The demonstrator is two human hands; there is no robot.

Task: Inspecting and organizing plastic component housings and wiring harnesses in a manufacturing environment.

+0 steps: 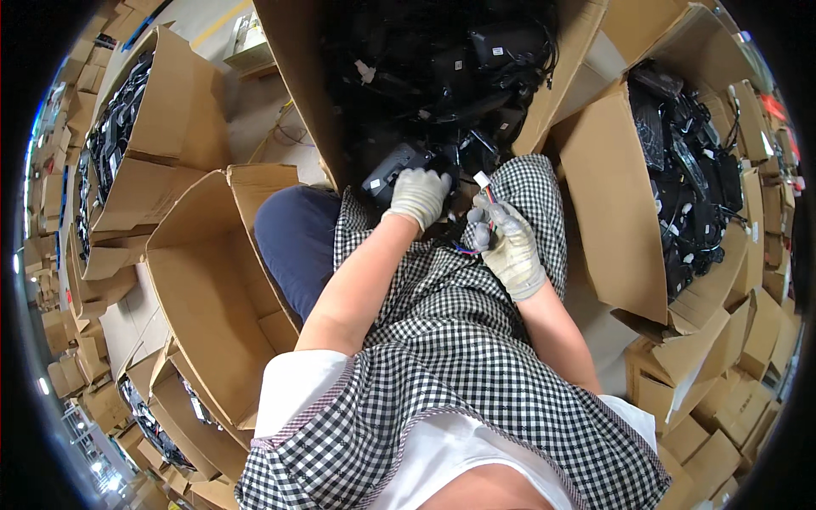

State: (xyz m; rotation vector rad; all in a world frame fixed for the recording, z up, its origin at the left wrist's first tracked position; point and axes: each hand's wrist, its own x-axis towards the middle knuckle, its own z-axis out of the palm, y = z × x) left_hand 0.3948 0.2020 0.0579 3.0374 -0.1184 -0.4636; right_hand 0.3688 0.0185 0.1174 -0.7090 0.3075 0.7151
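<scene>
Gripping a black plastic device over the lap, the gloved left hand is closing around its near end, while the gloved right hand is pinching a bundle of coloured wires with a white connector just beside it. Directly ahead, a large cardboard box is standing open, holding a heap of similar black devices and cables. To the right, another open carton is carrying more black parts. On the left, an empty carton is lying open, and a further box beyond it is holding dark cables.
</scene>
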